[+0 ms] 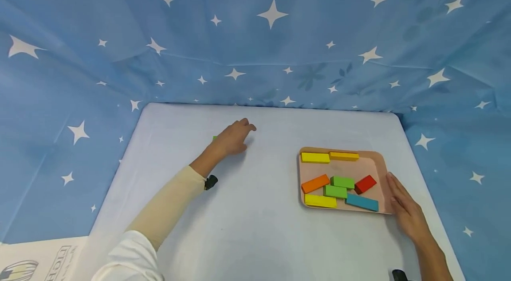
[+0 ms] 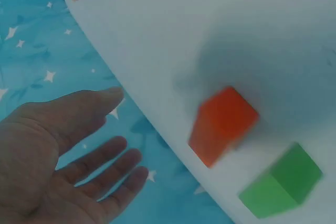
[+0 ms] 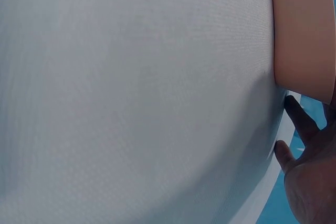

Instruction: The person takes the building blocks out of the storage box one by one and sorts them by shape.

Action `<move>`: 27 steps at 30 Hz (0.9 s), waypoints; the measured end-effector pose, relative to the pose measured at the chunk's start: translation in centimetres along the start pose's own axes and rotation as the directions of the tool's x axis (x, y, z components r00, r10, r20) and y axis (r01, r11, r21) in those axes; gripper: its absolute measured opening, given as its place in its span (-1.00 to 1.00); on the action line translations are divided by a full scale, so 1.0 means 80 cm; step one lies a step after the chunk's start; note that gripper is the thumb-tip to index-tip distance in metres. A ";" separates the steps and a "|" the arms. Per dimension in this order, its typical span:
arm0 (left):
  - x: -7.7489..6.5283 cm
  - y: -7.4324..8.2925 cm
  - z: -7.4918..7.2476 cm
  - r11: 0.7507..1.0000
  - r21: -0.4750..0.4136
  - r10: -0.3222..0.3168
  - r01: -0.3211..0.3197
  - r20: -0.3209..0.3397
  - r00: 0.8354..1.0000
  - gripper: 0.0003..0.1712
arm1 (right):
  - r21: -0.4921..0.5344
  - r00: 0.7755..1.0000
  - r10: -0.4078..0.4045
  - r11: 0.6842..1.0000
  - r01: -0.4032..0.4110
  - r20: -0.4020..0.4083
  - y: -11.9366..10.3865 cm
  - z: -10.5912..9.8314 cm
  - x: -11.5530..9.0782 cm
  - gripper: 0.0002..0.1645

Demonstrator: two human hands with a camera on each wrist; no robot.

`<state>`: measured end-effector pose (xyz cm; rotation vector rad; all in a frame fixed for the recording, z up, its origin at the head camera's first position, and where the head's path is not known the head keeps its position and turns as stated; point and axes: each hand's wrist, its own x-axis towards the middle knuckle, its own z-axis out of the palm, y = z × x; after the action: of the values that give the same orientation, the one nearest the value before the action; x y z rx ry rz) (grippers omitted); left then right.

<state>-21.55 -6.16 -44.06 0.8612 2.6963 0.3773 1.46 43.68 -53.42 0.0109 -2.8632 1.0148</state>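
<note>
My left hand [image 1: 233, 138] is over the far left-centre of the white table, its fingers spread with nothing between them. In the left wrist view, a red-orange block [image 2: 223, 124] and a green block [image 2: 283, 182] stand on the table beside that hand. My right hand [image 1: 409, 212] rests against the right side of a pink tray [image 1: 345, 168], fingers extended along its edge. Inside the tray lie yellow blocks [image 1: 320, 201], green blocks [image 1: 335, 191], an orange block [image 1: 315, 183], a red block [image 1: 365, 184] and a blue block [image 1: 361, 202].
The white table [image 1: 247, 232] reaches back to a blue curtain [image 1: 239, 37] with white stars. A printed paper or box [image 1: 40, 259] lies at the near left corner.
</note>
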 end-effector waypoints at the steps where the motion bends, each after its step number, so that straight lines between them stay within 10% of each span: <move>1: 0.004 0.005 0.001 1.000 0.003 0.028 -0.028 0.011 1.000 -0.33 | 0.003 1.000 0.004 1.000 -0.004 0.001 0.000 0.001 0.000 -0.30; 10: 0.047 0.087 0.017 0.956 0.021 0.288 -0.292 0.109 0.951 -0.45 | -0.006 1.000 0.012 1.000 -0.012 0.001 -0.001 0.002 0.002 -0.29; 19: 0.079 0.198 0.060 0.828 0.171 0.481 -0.534 0.271 0.834 -0.43 | -0.009 1.000 0.006 1.000 -0.006 -0.003 -0.001 0.001 0.004 -0.29; 27: 0.084 0.258 0.097 0.724 0.260 0.512 -0.639 0.418 0.750 -0.29 | 0.000 1.000 -0.006 1.000 0.006 -0.017 0.000 0.001 0.003 -0.30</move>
<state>-13.40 15.36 -45.70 1.7411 2.1575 -0.1922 1.23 43.65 -53.46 0.0103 -2.8466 1.0086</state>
